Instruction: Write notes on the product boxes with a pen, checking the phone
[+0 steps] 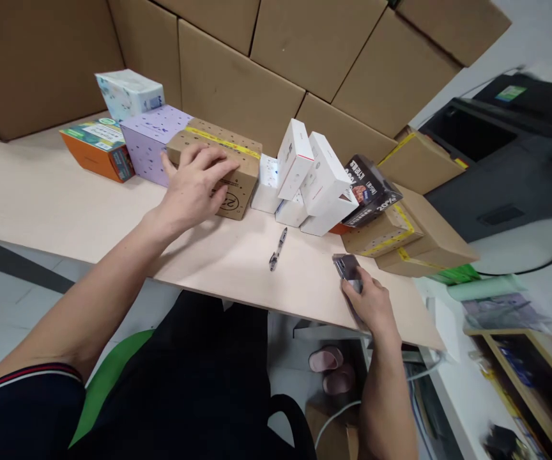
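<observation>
My left hand [194, 185] rests on top of a brown cardboard box [237, 169] with yellow tape, its fingers curled over the box's near edge. My right hand [372, 305] grips a dark phone [346, 266] at the table's front edge. A pen [278, 249] lies on the table between the two hands. The box stands in a row of packages across the light wooden table [65, 204].
Left of the brown box stand a purple box [149, 144], a tissue pack [127, 92] and an orange box [96, 147]. To the right are white boxes [314, 176], a dark packet [369, 188] and flat taped cartons [400, 233]. Large cardboard cartons [276, 57] line the back. A black printer [506, 147] sits at right.
</observation>
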`<state>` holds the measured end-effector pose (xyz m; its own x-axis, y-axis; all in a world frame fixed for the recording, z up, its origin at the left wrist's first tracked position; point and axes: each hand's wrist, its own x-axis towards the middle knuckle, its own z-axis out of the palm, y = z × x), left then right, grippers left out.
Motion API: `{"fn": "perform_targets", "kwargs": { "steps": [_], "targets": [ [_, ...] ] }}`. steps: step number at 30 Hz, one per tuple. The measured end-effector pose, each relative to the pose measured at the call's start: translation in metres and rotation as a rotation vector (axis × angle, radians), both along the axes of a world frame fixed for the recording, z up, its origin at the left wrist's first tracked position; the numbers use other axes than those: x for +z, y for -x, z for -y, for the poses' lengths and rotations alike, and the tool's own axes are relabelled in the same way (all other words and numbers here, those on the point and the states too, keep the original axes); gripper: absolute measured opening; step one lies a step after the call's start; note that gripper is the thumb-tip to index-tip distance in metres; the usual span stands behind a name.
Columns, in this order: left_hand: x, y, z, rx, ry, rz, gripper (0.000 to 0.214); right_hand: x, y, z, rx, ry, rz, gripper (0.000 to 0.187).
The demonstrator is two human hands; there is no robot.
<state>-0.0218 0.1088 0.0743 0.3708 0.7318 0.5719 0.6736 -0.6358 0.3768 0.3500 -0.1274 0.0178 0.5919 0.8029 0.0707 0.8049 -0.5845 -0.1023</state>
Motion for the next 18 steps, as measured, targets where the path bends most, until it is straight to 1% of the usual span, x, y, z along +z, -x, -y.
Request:
{"fn": "perform_targets", "kwargs": {
  "steps": [2, 6, 13, 16, 18],
  "targets": [
    [0.001, -0.003, -0.01, -0.036, 0.01, -0.041, 0.056, -0.004, -0.002, -0.002, -0.02, 0.021, 0.042, 0.068],
    [0.004, -0.012, -0.03, -0.088, 0.01, -0.111, 0.063, -0.011, -0.008, -0.004, 0.003, 0.034, 0.075, 0.066],
    [0.011, -0.031, -0.063, -0.097, 0.042, -0.151, 0.072, -0.018, -0.015, -0.005, 0.0, 0.059, 0.018, 0.069],
    [0.017, -0.023, -0.068, -0.085, 0.046, -0.162, 0.075, -0.023, -0.016, -0.001, -0.004, 0.022, -0.002, 0.073],
    [0.021, -0.006, -0.069, 0.004, 0.039, -0.101, 0.069, -0.026, -0.014, 0.001, 0.017, -0.076, 0.042, 0.075]
  ]
}}
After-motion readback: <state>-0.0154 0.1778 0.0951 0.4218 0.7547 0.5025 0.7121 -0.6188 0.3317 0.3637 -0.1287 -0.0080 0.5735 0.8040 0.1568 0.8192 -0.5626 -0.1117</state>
